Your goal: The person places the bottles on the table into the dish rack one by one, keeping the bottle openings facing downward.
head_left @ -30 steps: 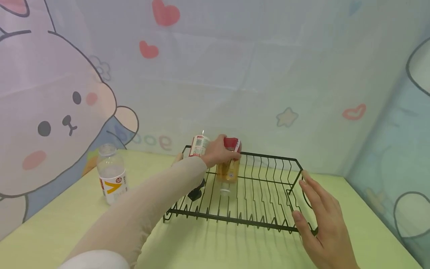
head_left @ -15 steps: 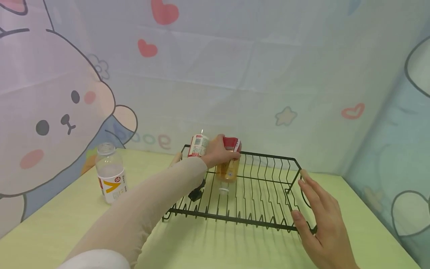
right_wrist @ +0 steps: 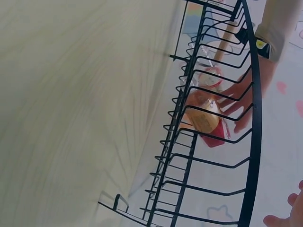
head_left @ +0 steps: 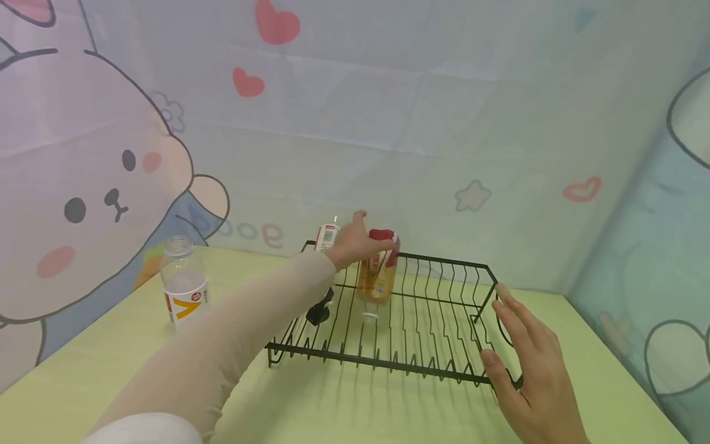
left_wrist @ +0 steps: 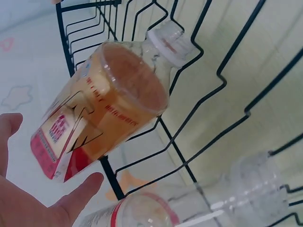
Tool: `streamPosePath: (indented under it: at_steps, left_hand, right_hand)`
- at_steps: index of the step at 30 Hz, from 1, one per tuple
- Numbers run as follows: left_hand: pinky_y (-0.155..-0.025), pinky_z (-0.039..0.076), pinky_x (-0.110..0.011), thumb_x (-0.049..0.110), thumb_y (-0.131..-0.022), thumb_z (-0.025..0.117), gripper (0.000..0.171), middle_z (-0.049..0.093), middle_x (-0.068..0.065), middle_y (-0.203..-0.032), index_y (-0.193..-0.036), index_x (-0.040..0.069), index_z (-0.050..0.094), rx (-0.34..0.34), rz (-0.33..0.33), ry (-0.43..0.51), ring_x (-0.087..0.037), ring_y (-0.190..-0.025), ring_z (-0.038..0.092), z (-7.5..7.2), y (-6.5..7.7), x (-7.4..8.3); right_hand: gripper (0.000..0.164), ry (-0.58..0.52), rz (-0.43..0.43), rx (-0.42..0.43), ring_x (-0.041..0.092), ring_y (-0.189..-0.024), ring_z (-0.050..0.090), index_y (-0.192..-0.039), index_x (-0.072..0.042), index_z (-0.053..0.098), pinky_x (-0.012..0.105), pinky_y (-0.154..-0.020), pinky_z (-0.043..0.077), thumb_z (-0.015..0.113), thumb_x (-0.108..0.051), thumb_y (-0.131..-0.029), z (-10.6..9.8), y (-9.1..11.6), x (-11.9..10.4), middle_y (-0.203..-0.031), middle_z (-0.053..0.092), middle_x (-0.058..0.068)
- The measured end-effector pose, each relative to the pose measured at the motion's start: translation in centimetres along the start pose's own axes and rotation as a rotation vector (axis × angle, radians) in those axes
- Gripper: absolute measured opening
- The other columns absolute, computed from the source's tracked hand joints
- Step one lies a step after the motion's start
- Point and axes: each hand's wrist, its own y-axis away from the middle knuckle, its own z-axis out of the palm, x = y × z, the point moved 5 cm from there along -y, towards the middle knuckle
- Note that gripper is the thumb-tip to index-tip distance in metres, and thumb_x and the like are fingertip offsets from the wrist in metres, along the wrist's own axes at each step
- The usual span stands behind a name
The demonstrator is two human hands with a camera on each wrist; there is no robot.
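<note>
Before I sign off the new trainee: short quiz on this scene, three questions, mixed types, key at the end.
1. Fill in: the amber-and-red bottle in the black wire dish rack has its mouth pointing ____.
2. True or false: the left grip has thumb and fingers spread apart.
3. Where is the clear bottle with a yellow V-shaped mark? A) inside the rack; B) on the table, left of the rack; C) behind the rack.

Key: 1 down; 2 true; 3 B.

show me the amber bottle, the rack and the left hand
Amber bottle (left_wrist: 102, 113): left wrist view, middle of its body
Rack (head_left: 388, 364): head view, front rail
Left hand (head_left: 355, 243): head view, back of the hand
</note>
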Motion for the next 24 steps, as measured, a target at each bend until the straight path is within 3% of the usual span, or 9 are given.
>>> streamPosePath:
  at_steps: [4,14,20,24]
  left_hand:
    - [-0.089,0.041,-0.044,0.050,-0.070,0.068,0.094,0.042,-0.010,-0.131,-0.141,0.020,0.013,-0.001,0.004,0.009,-0.026,-0.112,0.047,-1.4,0.5,0.3]
    - [-0.083,0.043,-0.041,0.056,-0.067,0.067,0.095,0.041,-0.005,-0.131,-0.141,0.025,0.016,0.035,0.046,0.015,-0.023,-0.110,0.047,-5.7,2.0,0.5]
    - [-0.081,0.044,-0.041,0.060,-0.067,0.065,0.092,0.044,-0.004,-0.128,-0.140,0.029,0.019,0.120,0.085,-0.008,-0.022,-0.105,0.050,-10.9,4.3,-0.4]
    - [-0.084,0.044,-0.043,0.061,-0.067,0.064,0.090,0.046,-0.003,-0.126,-0.138,0.028,0.022,0.229,0.119,-0.058,-0.022,-0.110,0.049,-15.0,6.4,-1.7]
  right_hand:
    - [0.049,0.013,-0.002,-0.012,0.028,-0.123,0.033,-0.132,-0.007,0.043,0.024,-0.099,0.021,0.054,-0.026,-0.088,0.3,0.3,0.6,-0.139,0.037,0.009]
    - [0.056,0.038,-0.015,-0.032,0.031,-0.122,0.034,-0.132,-0.008,0.043,0.029,-0.101,0.020,0.059,-0.031,-0.084,1.2,1.0,2.9,-0.139,0.037,0.009]
    - [0.062,0.040,-0.016,-0.075,0.032,-0.122,0.034,-0.131,-0.009,0.045,0.035,-0.100,0.021,0.066,-0.032,-0.078,2.6,1.0,4.6,-0.141,0.034,0.008]
    - [0.065,0.063,0.007,-0.142,0.032,-0.122,0.033,-0.130,-0.011,0.046,0.038,-0.100,0.021,0.071,-0.029,-0.073,3.5,1.1,5.7,-0.144,0.029,0.005]
